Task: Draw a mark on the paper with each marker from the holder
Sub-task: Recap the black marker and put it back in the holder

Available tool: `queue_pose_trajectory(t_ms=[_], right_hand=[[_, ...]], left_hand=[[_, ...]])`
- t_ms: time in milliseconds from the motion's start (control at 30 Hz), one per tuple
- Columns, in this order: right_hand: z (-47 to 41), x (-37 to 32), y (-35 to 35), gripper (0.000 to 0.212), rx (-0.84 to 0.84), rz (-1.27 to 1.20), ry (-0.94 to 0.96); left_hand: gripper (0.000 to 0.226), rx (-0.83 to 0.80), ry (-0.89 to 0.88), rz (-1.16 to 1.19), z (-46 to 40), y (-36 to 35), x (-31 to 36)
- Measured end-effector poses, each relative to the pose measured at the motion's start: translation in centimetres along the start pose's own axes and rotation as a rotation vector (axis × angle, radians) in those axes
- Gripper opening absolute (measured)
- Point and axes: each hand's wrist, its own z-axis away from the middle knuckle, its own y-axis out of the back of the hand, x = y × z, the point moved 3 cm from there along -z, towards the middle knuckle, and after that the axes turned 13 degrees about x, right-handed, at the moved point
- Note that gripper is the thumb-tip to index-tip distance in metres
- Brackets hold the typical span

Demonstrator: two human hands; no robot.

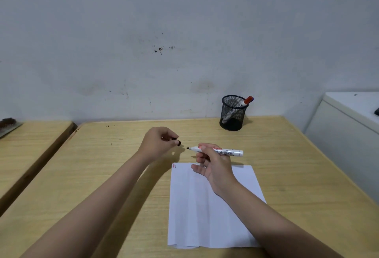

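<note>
Black-tipped marker [217, 151] pinched level in the right hand [213, 165] above the paper's [205, 206] far edge, its cap [178, 143] gripped by the left hand [158, 141] just beside the tip: line both up squarely, then press home.

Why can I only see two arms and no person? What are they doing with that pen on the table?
The camera sits on the person's head and looks down, so you see only their arms. The right hand holds an open black marker. The left hand holds its cap, just apart from the tip. A sheet of white paper lies on the wooden table, with small red and black marks in its far corner. The mesh holder at the back keeps a red-capped marker.
</note>
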Motion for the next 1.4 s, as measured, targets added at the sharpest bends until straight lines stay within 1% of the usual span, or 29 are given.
queue_pose_trajectory(t_ms=[67,167,267,400,567,767,967,1067,1133,1200,1233,1267,1300,1367,1400], right_hand=[[0.0,-0.6,0.0,0.007,-0.009,-0.026,0.018],[0.4,-1.7,0.1,0.008,-0.035,-0.030,0.074],[1.0,-2.4,-0.1,0.008,-0.071,-0.021,0.127],[1.9,-2.8,-0.3,0.009,-0.109,-0.012,0.185],[2.5,-3.1,-0.1,0.009,-0.124,0.009,0.206],[3.5,-3.8,-0.3,0.007,-0.180,0.073,0.272],[3.8,-4.9,-1.1,0.008,-0.235,0.013,0.300],[3.6,-4.9,-1.4,0.008,-0.230,-0.029,0.262],[3.2,-4.5,-1.5,0.009,-0.219,-0.043,0.172],[3.3,-4.2,-1.6,0.019,-0.210,0.021,0.069],[3.4,-4.3,-1.6,0.023,-0.197,0.106,0.065],[3.3,-4.7,-1.4,0.023,-0.181,0.215,0.122],[3.2,-5.4,-1.2,0.019,-0.163,0.322,0.234],[3.2,-7.1,-1.0,0.009,-0.117,0.471,0.530],[3.3,-7.9,-0.9,0.008,-0.097,0.551,0.677]], left_hand=[[0.009,-0.026,0.076,0.184,0.7,0.5,0.5],[0.011,-0.067,0.157,0.398,1.8,1.1,1.2],[0.012,-0.096,0.196,0.494,2.4,1.2,1.7],[0.012,-0.136,0.191,0.516,3.1,1.1,2.3],[0.012,-0.177,0.184,0.548,4.0,0.9,2.8],[0.011,-0.153,0.125,0.569,4.9,1.0,3.6],[0.013,-0.087,0.066,0.687,5.4,1.2,4.6],[0.012,-0.043,0.026,0.676,5.5,1.1,5.1],[0.011,-0.004,0.004,0.647,5.3,1.1,5.4],[0.011,0.052,-0.023,0.609,5.0,1.3,5.6],[0.011,0.081,-0.038,0.584,4.8,1.5,5.8],[0.011,0.110,-0.055,0.551,4.6,1.7,5.9],[0.011,0.137,-0.070,0.507,4.3,1.9,5.8],[0.008,0.142,-0.088,0.432,4.2,2.3,5.7],[0.007,0.123,-0.110,0.397,4.3,2.5,5.9]])
